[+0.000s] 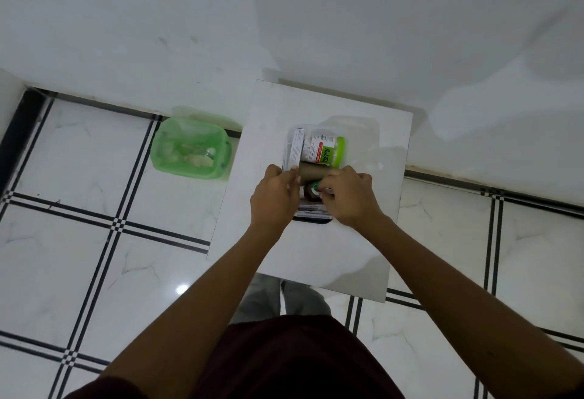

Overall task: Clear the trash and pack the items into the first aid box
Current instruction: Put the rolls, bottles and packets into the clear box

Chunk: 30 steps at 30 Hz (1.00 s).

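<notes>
Both hands sit over the first aid box [316,220] on the white table [316,256]. The left hand [274,197] curls on the box's left side. The right hand [346,194] pinches a small green-topped bottle [314,186] inside. Farther left of the box, a green bin [189,148] holds trash.

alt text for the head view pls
Both hands, left hand and right hand, pack items into a clear plastic first aid box on a white square table; a green plastic bin holding trash sits on the tiled floor.
</notes>
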Available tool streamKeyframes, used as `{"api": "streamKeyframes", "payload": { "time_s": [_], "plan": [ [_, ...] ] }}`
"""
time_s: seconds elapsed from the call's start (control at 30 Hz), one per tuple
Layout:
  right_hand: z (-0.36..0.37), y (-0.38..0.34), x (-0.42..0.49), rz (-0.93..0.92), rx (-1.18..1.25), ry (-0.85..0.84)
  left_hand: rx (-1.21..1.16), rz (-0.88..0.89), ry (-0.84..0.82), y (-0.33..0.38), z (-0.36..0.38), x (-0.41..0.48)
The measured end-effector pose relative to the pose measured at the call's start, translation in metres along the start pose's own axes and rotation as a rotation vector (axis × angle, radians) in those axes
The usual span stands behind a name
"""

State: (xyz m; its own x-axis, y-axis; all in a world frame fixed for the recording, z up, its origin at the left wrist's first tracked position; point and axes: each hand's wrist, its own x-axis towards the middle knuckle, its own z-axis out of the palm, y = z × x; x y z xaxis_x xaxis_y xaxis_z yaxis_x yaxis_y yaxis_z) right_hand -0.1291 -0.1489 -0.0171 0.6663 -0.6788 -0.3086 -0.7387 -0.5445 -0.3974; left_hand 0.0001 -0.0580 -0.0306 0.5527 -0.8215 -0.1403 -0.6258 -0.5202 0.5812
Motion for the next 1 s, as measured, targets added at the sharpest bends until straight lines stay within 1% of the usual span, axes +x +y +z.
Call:
{"api": "streamKeyframes", "payload": {
  "time_s": [0.07,0.1,0.17,0.23,0.27,0.33,0.4,0.5,0.57,0.63,0.7,0.73,0.77,0.83,0.87,0.93,1.0],
  "plan": [
    [0.000,-0.001,0.001,-0.007,0.025,0.009,-0.112,-0.058,0.012,0.002,-0.003,0.002],
    [0.000,-0.001,0.001,-0.016,0.051,0.047,-0.154,-0.068,0.024,0.003,-0.005,0.003],
    [0.001,0.000,-0.002,-0.009,0.087,0.216,-0.210,-0.066,0.045,0.002,-0.008,0.006],
    [0.003,0.000,-0.007,0.084,0.136,0.383,-0.303,-0.125,0.044,0.001,-0.011,0.010],
    [0.005,0.000,-0.008,0.163,0.202,0.426,-0.367,-0.187,0.037,0.001,-0.012,0.013],
    [0.008,0.003,-0.006,0.366,0.415,0.399,-0.423,-0.306,-0.014,0.001,-0.014,0.020],
    [0.010,0.010,-0.001,0.523,0.569,0.332,-0.341,-0.330,-0.087,0.000,-0.014,0.028],
    [0.012,0.016,0.002,0.500,0.552,0.299,-0.373,-0.410,-0.154,-0.005,-0.012,0.040],
    [0.010,0.018,0.004,0.530,0.600,0.268,-0.414,-0.461,-0.205,-0.008,-0.012,0.046],
    [0.006,0.023,0.006,0.652,0.788,0.261,-0.418,-0.475,-0.254,-0.006,-0.014,0.050],
    [0.006,0.030,0.007,0.844,1.030,0.276,-0.415,-0.476,-0.299,-0.005,-0.017,0.053],
    [0.009,0.033,0.005,0.896,1.054,0.271,-0.423,-0.474,-0.329,-0.005,-0.019,0.054],
    [0.014,0.036,0.003,0.894,0.973,0.254,-0.446,-0.471,-0.361,-0.007,-0.021,0.054],
    [0.027,0.039,-0.001,0.799,0.740,0.156,-0.510,-0.455,-0.426,-0.010,-0.026,0.054],
    [0.036,0.040,-0.003,0.742,0.667,0.098,-0.513,-0.418,-0.457,-0.013,-0.028,0.053],
    [0.045,0.037,-0.005,0.649,0.559,0.023,-0.471,-0.319,-0.493,-0.017,-0.034,0.051],
    [0.050,0.036,-0.004,0.596,0.491,0.010,-0.436,-0.271,-0.492,-0.023,-0.041,0.051]
  ]
}}
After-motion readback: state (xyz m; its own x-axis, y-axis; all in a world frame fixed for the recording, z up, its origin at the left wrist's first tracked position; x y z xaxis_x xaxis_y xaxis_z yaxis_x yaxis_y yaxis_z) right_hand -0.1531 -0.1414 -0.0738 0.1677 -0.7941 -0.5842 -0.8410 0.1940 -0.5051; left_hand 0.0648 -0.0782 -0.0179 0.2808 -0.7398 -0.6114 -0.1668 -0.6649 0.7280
